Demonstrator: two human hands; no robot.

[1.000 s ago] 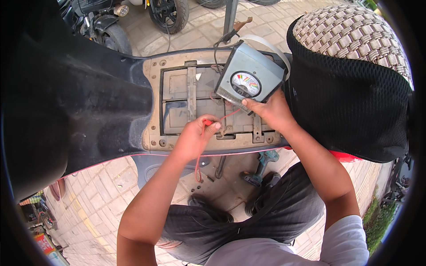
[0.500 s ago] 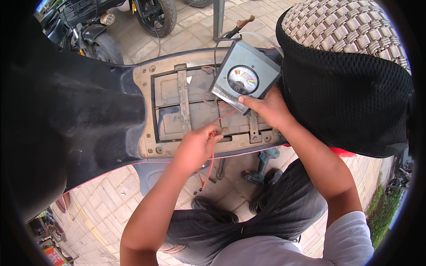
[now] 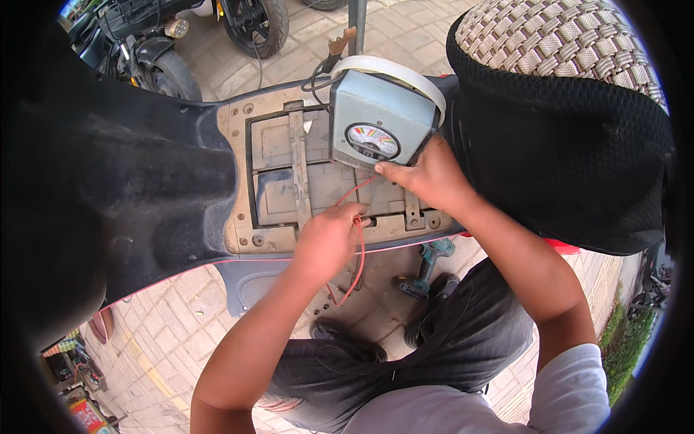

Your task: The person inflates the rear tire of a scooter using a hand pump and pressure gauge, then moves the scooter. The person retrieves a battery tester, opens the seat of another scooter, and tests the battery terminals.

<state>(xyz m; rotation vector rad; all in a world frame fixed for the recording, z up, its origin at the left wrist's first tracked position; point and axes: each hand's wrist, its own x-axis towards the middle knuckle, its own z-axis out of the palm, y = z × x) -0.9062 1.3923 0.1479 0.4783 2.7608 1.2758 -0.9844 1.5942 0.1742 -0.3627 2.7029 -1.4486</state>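
My right hand (image 3: 436, 179) grips a grey-blue battery tester (image 3: 387, 101) by its lower right corner, thumb on the front edge. The tester has a round dial with coloured bands and a white carrying handle (image 3: 397, 70). It is held tilted over the right part of the scooter's floorboard opening. A red wire (image 3: 361, 264) passes through the closed fingers of my left hand (image 3: 327, 237), low over the near edge of the opening, and loops down beside the scooter. Grey batteries (image 3: 277, 199) lie in the opening under a metal strap (image 3: 298, 163).
A clamp with brown, worn grips (image 3: 340, 41) sticks up behind the tester. The scooter seat (image 3: 557, 155) rises at right, the dark front shield (image 3: 144, 181) at left. A teal cordless drill (image 3: 426, 271) stands on the paving by my feet. Other scooters (image 3: 173, 76) are parked beyond.
The tester has turned and tipped, its dial now lower and its white handle in plain view. My left hand has shifted slightly right with the red wire, whose hanging loop has swung right.
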